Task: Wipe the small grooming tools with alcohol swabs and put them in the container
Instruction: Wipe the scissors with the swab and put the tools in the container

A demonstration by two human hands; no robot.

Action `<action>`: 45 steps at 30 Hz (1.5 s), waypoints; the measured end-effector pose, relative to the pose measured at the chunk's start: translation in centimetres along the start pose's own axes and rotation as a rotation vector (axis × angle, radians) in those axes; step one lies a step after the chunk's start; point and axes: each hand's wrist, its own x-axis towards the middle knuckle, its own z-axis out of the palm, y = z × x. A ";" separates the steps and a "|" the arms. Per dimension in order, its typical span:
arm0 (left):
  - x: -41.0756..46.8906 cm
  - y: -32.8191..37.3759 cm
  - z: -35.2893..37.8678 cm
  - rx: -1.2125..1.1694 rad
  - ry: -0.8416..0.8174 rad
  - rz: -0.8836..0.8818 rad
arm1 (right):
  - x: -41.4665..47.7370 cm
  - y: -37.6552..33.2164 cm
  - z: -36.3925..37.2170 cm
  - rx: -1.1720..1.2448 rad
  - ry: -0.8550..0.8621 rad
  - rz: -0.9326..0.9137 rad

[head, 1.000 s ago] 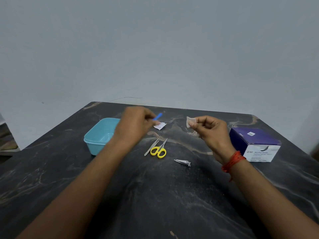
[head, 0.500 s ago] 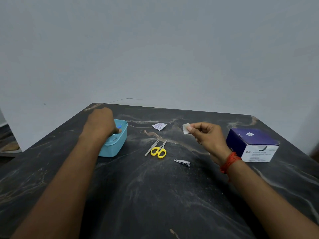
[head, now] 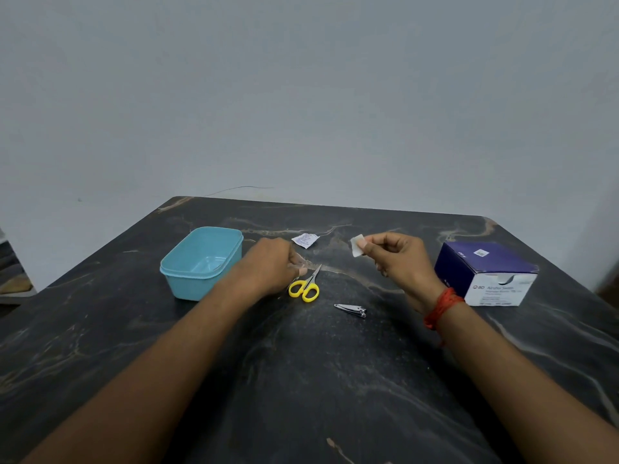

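Fingers [head: 301, 266] of my left hand [head: 271, 266] curl down by the scissors [head: 306, 285]; what they hold, I cannot tell. Scissors lie mid-frame on the desk [head: 301, 380], tips pointing up-right. Right hand [head: 397, 259] pinches a swab [head: 357, 245].

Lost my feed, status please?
Left hand down by yellow scissors, grip hidden. Right hand pinching swab. Nail clipper waiting. Nothing blocking.
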 end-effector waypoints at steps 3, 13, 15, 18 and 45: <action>0.4 -0.6 0.5 -0.008 -0.023 -0.032 | 0.0 0.1 0.1 0.004 -0.010 0.003; 1.2 -1.4 1.2 -0.140 0.022 -0.021 | 0.2 0.7 0.5 -0.005 -0.019 -0.013; 1.1 -1.2 1.2 -0.219 0.103 0.022 | 0.1 0.6 0.5 -0.009 -0.023 -0.011; 1.1 -0.6 1.1 -0.532 0.119 0.041 | 0.0 0.4 0.6 -0.006 -0.015 -0.001; -0.7 2.3 1.9 -1.287 -0.195 0.147 | -1.0 -1.1 1.3 0.147 0.040 0.023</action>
